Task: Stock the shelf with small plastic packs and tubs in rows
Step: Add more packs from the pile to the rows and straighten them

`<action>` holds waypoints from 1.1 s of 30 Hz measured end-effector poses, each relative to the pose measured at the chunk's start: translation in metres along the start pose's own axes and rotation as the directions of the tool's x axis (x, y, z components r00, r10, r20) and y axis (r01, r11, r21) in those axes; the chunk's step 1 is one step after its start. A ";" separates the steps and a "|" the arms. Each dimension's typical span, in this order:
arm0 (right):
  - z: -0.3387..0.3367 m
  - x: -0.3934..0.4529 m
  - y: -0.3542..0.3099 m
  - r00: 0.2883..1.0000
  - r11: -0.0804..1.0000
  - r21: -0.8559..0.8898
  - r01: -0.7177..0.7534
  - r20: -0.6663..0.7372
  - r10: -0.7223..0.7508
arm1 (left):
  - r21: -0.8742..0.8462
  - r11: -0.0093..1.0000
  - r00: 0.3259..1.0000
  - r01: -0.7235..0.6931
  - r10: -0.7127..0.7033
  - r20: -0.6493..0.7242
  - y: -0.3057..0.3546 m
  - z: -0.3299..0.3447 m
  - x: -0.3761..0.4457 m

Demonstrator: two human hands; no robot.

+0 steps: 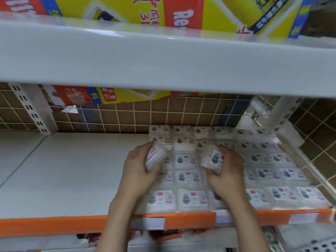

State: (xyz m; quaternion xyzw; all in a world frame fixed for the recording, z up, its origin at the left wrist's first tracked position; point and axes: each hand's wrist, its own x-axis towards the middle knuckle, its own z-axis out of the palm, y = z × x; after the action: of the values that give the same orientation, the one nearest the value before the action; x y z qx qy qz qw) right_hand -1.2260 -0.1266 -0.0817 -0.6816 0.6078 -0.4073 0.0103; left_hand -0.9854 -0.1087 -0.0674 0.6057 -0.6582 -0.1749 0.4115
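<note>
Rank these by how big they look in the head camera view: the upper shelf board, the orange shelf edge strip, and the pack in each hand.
1. Upper shelf board, largest by far.
2. Orange shelf edge strip.
3. Pack in the left hand and pack in the right hand: alike in size, so unranked.

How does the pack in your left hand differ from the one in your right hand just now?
The left hand grips its pack edge-on, showing mostly the clear side. The right hand grips its pack turned with the printed label towards the camera. The left pack hangs over the rows' left edge; the right pack is above the middle columns. Both are clear plastic packs, held tilted above the stocked rows.
</note>
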 end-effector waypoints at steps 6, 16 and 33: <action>-0.026 -0.005 0.047 0.999 0.999 -0.044 -0.020 -0.042 0.018 | 0.068 0.997 0.996 -0.037 0.031 0.085 0.031 0.046 -0.011; -0.012 -0.007 0.042 0.999 0.999 0.001 -0.035 0.006 0.035 | 0.132 0.991 1.000 -0.019 0.018 0.012 0.026 0.045 -0.003; -0.056 0.021 0.109 0.955 0.981 -0.025 -0.193 0.225 0.194 | 0.308 0.884 0.934 -0.353 0.315 0.166 0.079 0.134 0.039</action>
State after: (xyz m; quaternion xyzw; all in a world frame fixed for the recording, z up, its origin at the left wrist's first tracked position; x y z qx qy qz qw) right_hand -1.3490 -0.1458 -0.0887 -0.6609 0.6669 -0.3232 0.1183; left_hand -1.1351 -0.1650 -0.0773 0.5332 -0.7944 -0.0211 0.2903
